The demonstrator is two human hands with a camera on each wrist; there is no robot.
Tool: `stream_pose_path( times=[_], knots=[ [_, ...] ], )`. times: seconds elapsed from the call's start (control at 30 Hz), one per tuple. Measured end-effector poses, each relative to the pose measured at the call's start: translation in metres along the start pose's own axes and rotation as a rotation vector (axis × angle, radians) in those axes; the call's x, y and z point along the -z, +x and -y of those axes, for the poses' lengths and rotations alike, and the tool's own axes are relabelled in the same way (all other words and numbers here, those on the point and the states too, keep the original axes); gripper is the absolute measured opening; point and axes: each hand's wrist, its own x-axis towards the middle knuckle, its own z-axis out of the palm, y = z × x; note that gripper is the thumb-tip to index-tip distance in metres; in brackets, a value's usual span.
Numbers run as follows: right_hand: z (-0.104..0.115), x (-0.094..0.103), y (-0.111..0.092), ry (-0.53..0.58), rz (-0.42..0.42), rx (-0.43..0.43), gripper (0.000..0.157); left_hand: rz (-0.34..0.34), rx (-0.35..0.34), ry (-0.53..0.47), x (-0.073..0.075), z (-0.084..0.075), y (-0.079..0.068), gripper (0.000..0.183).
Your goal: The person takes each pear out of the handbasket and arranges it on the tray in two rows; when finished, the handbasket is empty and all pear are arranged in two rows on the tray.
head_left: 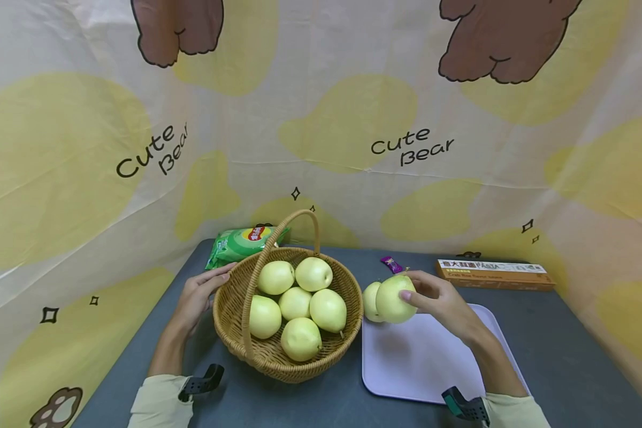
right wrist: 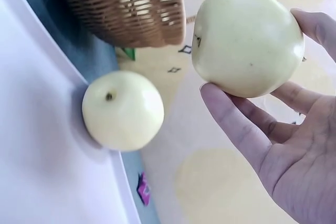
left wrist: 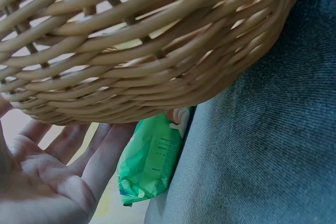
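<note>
My right hand (head_left: 444, 300) pinches a pale green apple (head_left: 396, 299) between thumb and fingers, held up over the far left of the lilac tray (head_left: 422, 362). In the right wrist view a second apple (right wrist: 123, 110) sits on the tray, apart from the held one. The wicker basket (head_left: 294, 371) stands to the left with several green apples, such as one at the front (head_left: 301, 339). At the basket's left side my left hand (head_left: 195, 300) touches the rim with extended fingers. The left wrist view shows that palm (left wrist: 47, 177) beside the weave.
Behind the basket lies a green packet (head_left: 241, 244). A purple-wrapped sweet (head_left: 392, 264) is beyond the tray, and a long orange-brown box (head_left: 494, 276) lies at the back right. The basket's tall handle (head_left: 254, 285) arches above the apples. A printed cloth hangs behind the table.
</note>
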Motion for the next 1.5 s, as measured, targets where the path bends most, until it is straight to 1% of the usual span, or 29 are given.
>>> stream_pose_path(
  times=[0.23,0.4,0.67,0.83,1.03,1.23,1.4,1.5],
  knots=[
    [-0.012,0.006,-0.005,0.014,-0.015,-0.033,0.04,-0.002,-0.002,-0.004,-0.001,0.0,0.0,0.051],
    [-0.022,0.009,-0.006,0.028,-0.012,-0.064,0.041,-0.004,-0.01,0.0,0.0,0.001,0.0,0.051],
    [-0.039,0.018,-0.005,-0.006,-0.033,-0.13,0.051,0.0,-0.017,-0.008,0.001,0.0,0.001,0.05],
    [-0.048,0.021,-0.005,-0.027,-0.034,-0.173,0.054,-0.001,-0.013,-0.007,0.001,0.001,0.002,0.05],
    [-0.058,0.023,-0.006,-0.081,-0.031,-0.235,0.058,0.0,-0.01,-0.003,0.0,0.001,0.001,0.05],
    [-0.067,0.024,-0.005,-0.061,-0.017,-0.293,0.06,0.001,-0.012,-0.012,0.0,0.001,0.002,0.05],
    [-0.072,0.022,-0.003,-0.051,0.002,-0.313,0.063,-0.002,-0.003,-0.018,0.0,0.001,0.002,0.051],
    [-0.075,0.022,-0.003,-0.057,0.011,-0.314,0.062,-0.007,0.004,-0.015,-0.001,0.001,0.002,0.052]
  ],
)
